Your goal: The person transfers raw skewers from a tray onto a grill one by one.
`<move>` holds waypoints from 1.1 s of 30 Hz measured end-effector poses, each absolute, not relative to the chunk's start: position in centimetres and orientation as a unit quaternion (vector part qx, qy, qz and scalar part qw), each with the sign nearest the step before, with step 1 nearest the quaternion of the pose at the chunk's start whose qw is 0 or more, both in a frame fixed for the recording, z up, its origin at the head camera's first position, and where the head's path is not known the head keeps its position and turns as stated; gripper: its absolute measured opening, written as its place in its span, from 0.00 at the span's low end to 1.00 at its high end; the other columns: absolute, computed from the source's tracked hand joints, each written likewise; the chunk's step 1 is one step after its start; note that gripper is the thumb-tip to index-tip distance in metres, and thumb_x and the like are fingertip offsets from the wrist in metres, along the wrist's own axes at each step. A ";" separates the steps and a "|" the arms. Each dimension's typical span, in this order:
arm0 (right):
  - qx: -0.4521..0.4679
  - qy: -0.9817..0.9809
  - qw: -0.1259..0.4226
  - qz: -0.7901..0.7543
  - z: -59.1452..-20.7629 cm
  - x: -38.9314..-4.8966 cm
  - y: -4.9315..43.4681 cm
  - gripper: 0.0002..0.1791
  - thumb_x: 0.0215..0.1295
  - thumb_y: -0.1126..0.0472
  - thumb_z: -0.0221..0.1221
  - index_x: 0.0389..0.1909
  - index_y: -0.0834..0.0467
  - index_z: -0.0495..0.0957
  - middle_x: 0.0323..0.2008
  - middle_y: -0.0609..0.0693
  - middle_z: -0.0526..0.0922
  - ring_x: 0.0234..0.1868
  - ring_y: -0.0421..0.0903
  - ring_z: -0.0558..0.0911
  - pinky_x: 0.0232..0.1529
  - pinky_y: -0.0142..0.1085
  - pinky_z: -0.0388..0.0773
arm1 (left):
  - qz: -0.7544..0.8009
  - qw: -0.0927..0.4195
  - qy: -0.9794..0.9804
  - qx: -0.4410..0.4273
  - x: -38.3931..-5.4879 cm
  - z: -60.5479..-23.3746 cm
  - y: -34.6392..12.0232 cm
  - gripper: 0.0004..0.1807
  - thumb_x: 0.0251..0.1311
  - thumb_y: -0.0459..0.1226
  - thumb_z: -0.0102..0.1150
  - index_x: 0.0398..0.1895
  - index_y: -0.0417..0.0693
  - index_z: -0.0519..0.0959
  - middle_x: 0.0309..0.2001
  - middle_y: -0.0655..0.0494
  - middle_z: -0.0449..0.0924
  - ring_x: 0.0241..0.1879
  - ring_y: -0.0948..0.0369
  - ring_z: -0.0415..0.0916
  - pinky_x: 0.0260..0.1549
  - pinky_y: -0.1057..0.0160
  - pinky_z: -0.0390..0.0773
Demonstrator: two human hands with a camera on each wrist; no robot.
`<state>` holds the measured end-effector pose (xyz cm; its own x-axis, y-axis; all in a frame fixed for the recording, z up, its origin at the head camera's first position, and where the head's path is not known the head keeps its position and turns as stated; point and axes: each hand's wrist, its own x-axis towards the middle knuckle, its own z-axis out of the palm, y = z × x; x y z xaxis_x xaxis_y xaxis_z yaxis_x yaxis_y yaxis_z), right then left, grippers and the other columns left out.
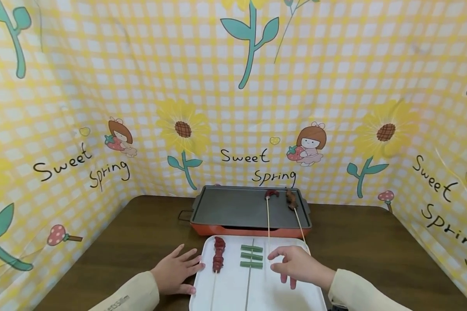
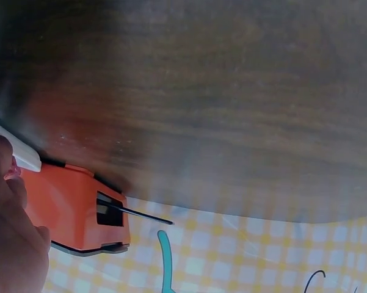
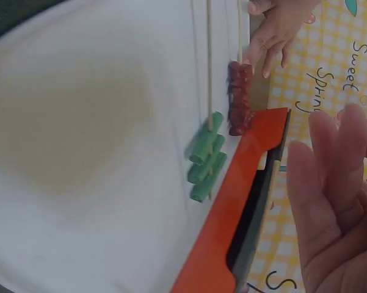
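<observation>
My left hand (image 1: pixel 175 271), fingers spread, rests at the left edge of a white tray (image 1: pixel 231 287). On that tray lie a skewer of red meat pieces (image 1: pixel 219 255) and a skewer of green bean-like pieces (image 1: pixel 251 255). Over the tray's right side hovers my right hand (image 1: pixel 301 268), its thumb and fingers parted and nothing between them in the right wrist view. Its fingertips are close to the stick of a skewer with a dark red curled piece (image 1: pixel 271 194). That piece and a skewer with a brown piece (image 1: pixel 291 200) lie on the grill plate (image 1: pixel 229 207), their sticks reaching toward the tray.
The orange-sided electric grill (image 1: pixel 208 229) stands directly behind the tray, a wire handle (image 1: pixel 184 215) at its left end. Both are on a dark wooden table (image 1: pixel 120 242). A yellow checked cloth (image 1: pixel 233 108) with flowers hangs behind and along both sides.
</observation>
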<state>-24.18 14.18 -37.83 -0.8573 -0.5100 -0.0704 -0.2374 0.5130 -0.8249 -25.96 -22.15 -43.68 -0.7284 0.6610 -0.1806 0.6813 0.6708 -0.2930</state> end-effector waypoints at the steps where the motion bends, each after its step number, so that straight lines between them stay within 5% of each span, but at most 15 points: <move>1: -0.217 0.855 0.157 -0.445 -38.1 -24.1 14.3 0.11 0.63 0.65 0.60 0.45 0.65 0.80 0.13 0.50 0.77 0.07 0.37 0.70 0.15 0.41 0.77 | -0.171 0.029 0.914 0.367 -26.0 -43.7 -22.2 0.39 0.62 0.69 0.36 0.69 0.61 0.69 0.68 0.60 0.69 0.71 0.56 0.59 0.66 0.43 0.58; 5: -0.211 0.847 0.177 -0.454 -39.4 -23.6 14.4 0.10 0.63 0.65 0.61 0.44 0.65 0.80 0.13 0.50 0.77 0.08 0.36 0.71 0.16 0.45 0.79 | -0.167 0.030 0.916 0.362 -25.8 -43.8 -22.5 0.39 0.61 0.69 0.38 0.69 0.60 0.70 0.68 0.60 0.69 0.71 0.55 0.60 0.66 0.43 0.58; 13: -0.206 0.855 0.188 -0.438 -41.0 -22.7 15.4 0.08 0.64 0.63 0.60 0.40 0.64 0.81 0.14 0.52 0.78 0.09 0.44 0.75 0.20 0.37 0.79 | -0.163 0.023 0.914 0.371 -25.7 -43.9 -23.0 0.40 0.61 0.69 0.37 0.69 0.59 0.70 0.67 0.59 0.70 0.70 0.55 0.61 0.65 0.43 0.59; 19: -0.211 0.851 0.191 -0.442 -41.9 -22.1 15.2 0.08 0.64 0.60 0.61 0.36 0.61 0.83 0.13 0.52 0.79 0.07 0.35 0.71 0.18 0.33 0.77 | -0.145 0.021 0.919 0.366 -25.8 -44.0 -23.3 0.39 0.61 0.69 0.38 0.69 0.60 0.70 0.67 0.58 0.70 0.71 0.52 0.59 0.65 0.41 0.58; 25: -0.184 0.843 0.187 -0.469 -43.3 -20.8 14.5 0.13 0.60 0.62 0.63 0.41 0.69 0.82 0.14 0.58 0.81 0.12 0.34 0.72 0.22 0.31 0.75 | -0.133 0.012 0.916 0.378 -25.8 -44.4 -23.0 0.41 0.61 0.70 0.34 0.68 0.59 0.71 0.67 0.58 0.70 0.71 0.50 0.60 0.63 0.39 0.59; 29: -0.149 0.862 0.170 -0.453 -43.7 -20.2 13.5 0.09 0.58 0.63 0.65 0.35 0.66 0.84 0.16 0.53 0.81 0.18 0.36 0.76 0.31 0.35 0.77 | -0.133 0.023 0.918 0.372 -25.8 -44.4 -22.7 0.40 0.61 0.69 0.37 0.69 0.60 0.70 0.67 0.58 0.70 0.71 0.50 0.59 0.64 0.40 0.58; 33: -0.153 0.866 0.165 -0.447 -43.8 -19.6 12.5 0.07 0.56 0.63 0.66 0.24 0.63 0.84 0.18 0.49 0.82 0.23 0.37 0.76 0.31 0.35 0.75 | -0.136 0.018 0.920 0.368 -26.1 -44.2 -22.5 0.39 0.61 0.68 0.41 0.69 0.60 0.70 0.67 0.58 0.70 0.71 0.51 0.59 0.65 0.40 0.58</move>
<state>-19.63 12.51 -43.77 -0.8988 -0.4122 -0.1494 -0.1168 0.5535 -0.8246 -26.08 -22.46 -44.22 -0.7281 0.6724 -0.1333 0.6822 0.6917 -0.2370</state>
